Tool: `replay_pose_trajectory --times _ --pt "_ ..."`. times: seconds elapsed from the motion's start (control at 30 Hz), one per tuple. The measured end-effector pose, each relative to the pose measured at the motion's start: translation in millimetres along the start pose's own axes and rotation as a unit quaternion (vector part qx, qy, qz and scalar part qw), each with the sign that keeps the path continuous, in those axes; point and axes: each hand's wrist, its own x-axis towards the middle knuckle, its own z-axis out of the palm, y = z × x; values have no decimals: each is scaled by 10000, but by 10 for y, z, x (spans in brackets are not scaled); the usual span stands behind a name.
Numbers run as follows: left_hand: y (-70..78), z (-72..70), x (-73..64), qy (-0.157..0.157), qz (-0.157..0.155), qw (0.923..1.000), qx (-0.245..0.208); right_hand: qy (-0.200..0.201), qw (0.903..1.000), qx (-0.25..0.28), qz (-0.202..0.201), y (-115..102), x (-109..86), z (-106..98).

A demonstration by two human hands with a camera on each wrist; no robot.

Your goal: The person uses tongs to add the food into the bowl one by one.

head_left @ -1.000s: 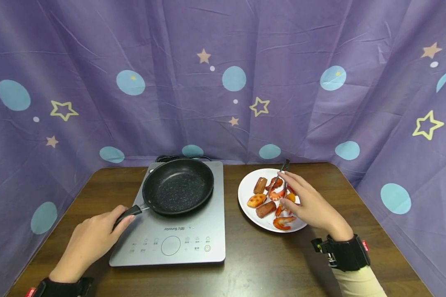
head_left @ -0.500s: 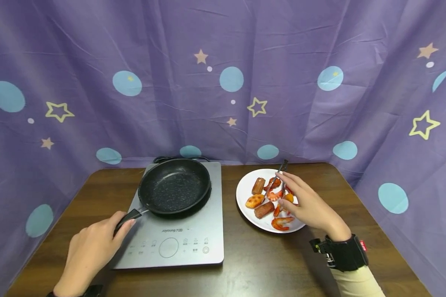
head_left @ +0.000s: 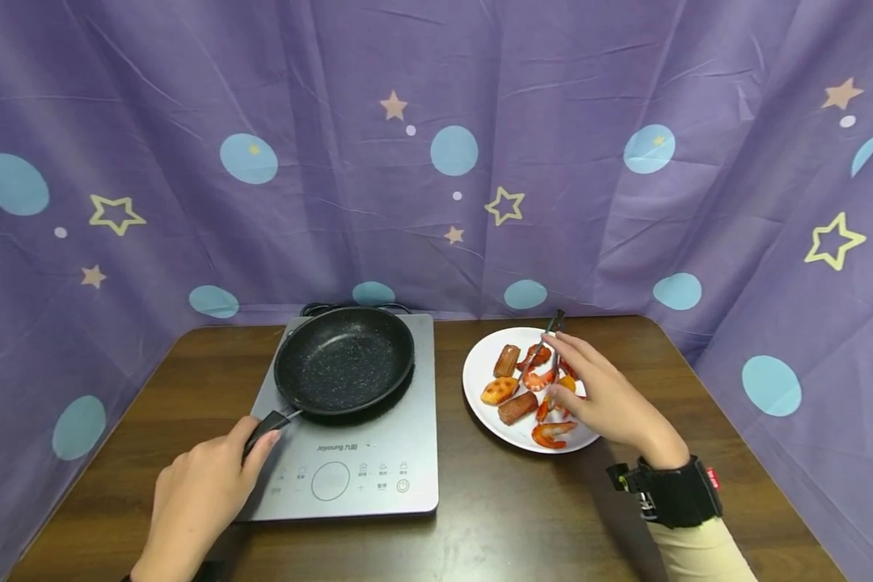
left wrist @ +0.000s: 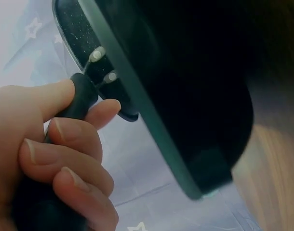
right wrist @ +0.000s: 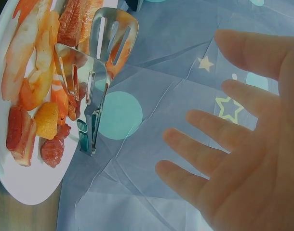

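My left hand (head_left: 204, 485) grips the black handle (head_left: 265, 427) of a speckled black frying pan (head_left: 343, 364) over the induction cooker (head_left: 407, 453). In the left wrist view, fingers and thumb curl round the handle beside two rivets. Whether the pan's base touches the cooker is hidden. On the right, my right hand (head_left: 614, 404) hovers at the edge of a white plate (head_left: 480, 414) of food, its fingers spread and holding nothing. Metal tongs (head_left: 558, 317) with slotted ends lie over the plate, close to the fingertips but apart from them in the right wrist view.
Shrimp (head_left: 550, 435), sausage-like pieces (head_left: 518, 408) and a spotted golden piece (head_left: 499, 391) lie on the plate. Behind the cooker runs a black cable (head_left: 320, 309). A purple curtain (head_left: 582, 234) closes off the back of the brown wooden table (head_left: 509, 501).
My left hand has shifted to the right with the pan's handle, which now points more toward me. The pan has moved only slightly over the cooker. My right hand stays nearly still.
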Motion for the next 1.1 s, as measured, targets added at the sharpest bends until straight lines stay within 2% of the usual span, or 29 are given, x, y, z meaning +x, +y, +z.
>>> replay_pose_trajectory --times 0.2,0.43,0.63,0.73,0.83,0.93,1.1 --pt "70 2 -36 -85 -153 9998 -24 42 10000 -33 -47 8 13 5" --pt "90 -7 -38 42 -137 9999 7 232 9984 -238 -447 22 26 25" --pt "88 0 -32 -73 -168 9998 -85 224 9962 -561 -634 126 55 -22" --pt "95 6 -25 -3 -161 9998 -83 -13 9937 -940 -603 259 151 -99" --pt "91 7 -26 42 -157 9999 -59 -268 9867 -1469 -650 424 297 -183" --pt "79 5 -23 -4 -166 9998 -69 -416 9783 -1819 -899 581 439 -254" --pt "68 5 -19 -40 -189 9998 -83 -611 9719 -1843 -1333 763 636 -302"
